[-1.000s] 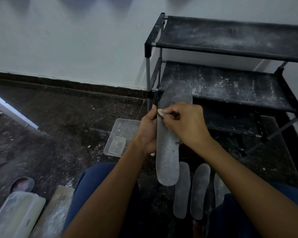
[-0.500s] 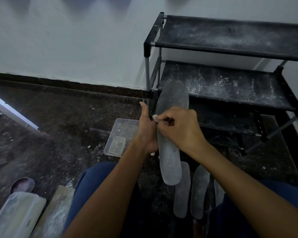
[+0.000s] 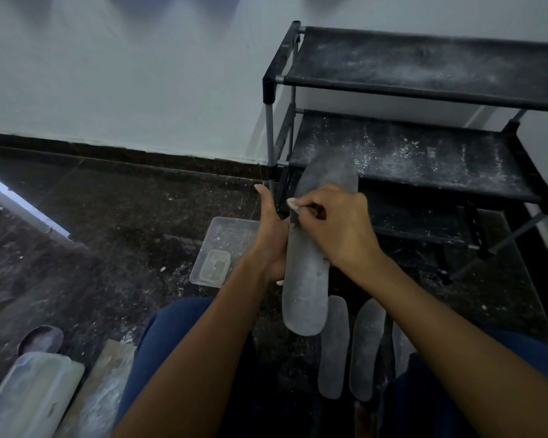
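Note:
A long grey insole-shaped piece (image 3: pixel 306 289) stands nearly upright in front of me, dusted with white powder. My left hand (image 3: pixel 271 245) holds it from behind at its left edge, thumb raised. My right hand (image 3: pixel 336 227) is curled over the piece's middle and pinches a small whitish lump (image 3: pixel 292 202) against its left edge. Three more grey pieces (image 3: pixel 332 346) lie side by side on the floor between my knees.
A black two-tier rack (image 3: pixel 424 172), dusted white, stands against the wall at the right. A clear plastic tray (image 3: pixel 225 235) with a small tub lies on the dark floor at left. A white container (image 3: pixel 29 396), a spoon (image 3: pixel 41 339) and a board (image 3: pixel 108 390) sit at the lower left.
The grey piece has tilted slightly, its top leaning right. My left thumb has lifted off it and points up. My right hand has slid a little up the piece's left edge.

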Available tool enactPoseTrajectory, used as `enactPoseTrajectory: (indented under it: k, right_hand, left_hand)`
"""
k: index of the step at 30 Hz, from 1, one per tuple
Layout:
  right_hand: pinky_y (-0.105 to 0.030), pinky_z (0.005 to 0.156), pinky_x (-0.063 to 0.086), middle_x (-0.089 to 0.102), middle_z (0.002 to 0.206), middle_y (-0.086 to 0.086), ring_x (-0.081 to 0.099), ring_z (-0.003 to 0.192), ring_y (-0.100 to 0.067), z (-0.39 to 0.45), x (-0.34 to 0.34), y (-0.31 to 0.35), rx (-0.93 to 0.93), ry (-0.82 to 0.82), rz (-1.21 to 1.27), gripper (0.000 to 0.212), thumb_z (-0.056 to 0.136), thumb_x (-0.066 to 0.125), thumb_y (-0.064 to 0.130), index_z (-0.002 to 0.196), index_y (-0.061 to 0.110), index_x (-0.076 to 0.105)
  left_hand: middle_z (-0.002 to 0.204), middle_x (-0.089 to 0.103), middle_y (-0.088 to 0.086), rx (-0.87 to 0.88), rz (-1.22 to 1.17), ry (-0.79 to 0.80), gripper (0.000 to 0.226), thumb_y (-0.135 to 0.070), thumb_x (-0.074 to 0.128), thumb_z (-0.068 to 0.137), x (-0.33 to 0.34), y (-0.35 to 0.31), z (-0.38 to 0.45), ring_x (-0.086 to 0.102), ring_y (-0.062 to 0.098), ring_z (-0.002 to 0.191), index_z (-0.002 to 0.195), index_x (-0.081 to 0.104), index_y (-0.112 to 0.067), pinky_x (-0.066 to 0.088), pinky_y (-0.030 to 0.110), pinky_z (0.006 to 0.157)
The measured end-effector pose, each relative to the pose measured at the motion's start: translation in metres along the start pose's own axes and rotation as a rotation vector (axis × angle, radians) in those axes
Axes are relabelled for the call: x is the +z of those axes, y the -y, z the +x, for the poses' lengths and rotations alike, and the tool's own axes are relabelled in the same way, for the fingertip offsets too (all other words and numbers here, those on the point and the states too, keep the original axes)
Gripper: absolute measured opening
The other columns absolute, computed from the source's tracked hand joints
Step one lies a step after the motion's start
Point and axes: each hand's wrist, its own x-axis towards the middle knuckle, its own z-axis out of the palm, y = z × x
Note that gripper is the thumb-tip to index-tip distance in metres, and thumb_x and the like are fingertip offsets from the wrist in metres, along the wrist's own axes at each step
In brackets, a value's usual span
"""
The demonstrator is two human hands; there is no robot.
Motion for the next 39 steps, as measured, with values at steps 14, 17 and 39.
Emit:
enactPoseTrajectory:
  k: [14,17,39]
  right_hand:
    - [-0.008,0.068,0.049,0.070,0.084,-0.004,0.061,0.067,-0.001,-0.017,0.006,0.006,0.072,0.043,0.057,0.010,0.081,0.068,0.009,0.089,0.006,0.073]
    - [-0.011,0.067,0.051,0.070,0.079,-0.004,0.064,0.068,-0.005,-0.020,0.005,0.010,0.105,0.079,0.129,0.008,0.080,0.070,0.011,0.086,0.006,0.073]
    - [-0.009,0.059,0.050,0.070,0.073,0.002,0.064,0.061,-0.004,-0.008,-0.009,0.004,0.097,0.016,0.078,0.008,0.081,0.072,0.016,0.083,0.009,0.074]
  left_hand:
    - [0.092,0.073,0.014,-0.001,0.023,-0.063,0.108,-0.092,0.010,0.066,0.001,-0.002,0.002,0.071,0.024,0.086,0.102,0.068,-0.007,0.054,0.037,0.078]
    - [0.094,0.072,0.016,-0.004,-0.005,-0.088,0.113,-0.093,0.011,0.063,0.001,-0.003,0.001,0.071,0.026,0.088,0.109,0.065,-0.005,0.056,0.037,0.078]
    - [0.109,0.069,0.017,0.027,-0.060,-0.059,0.097,-0.084,0.017,0.078,-0.002,-0.006,0.002,0.068,0.028,0.095,0.115,0.064,-0.009,0.056,0.038,0.080]
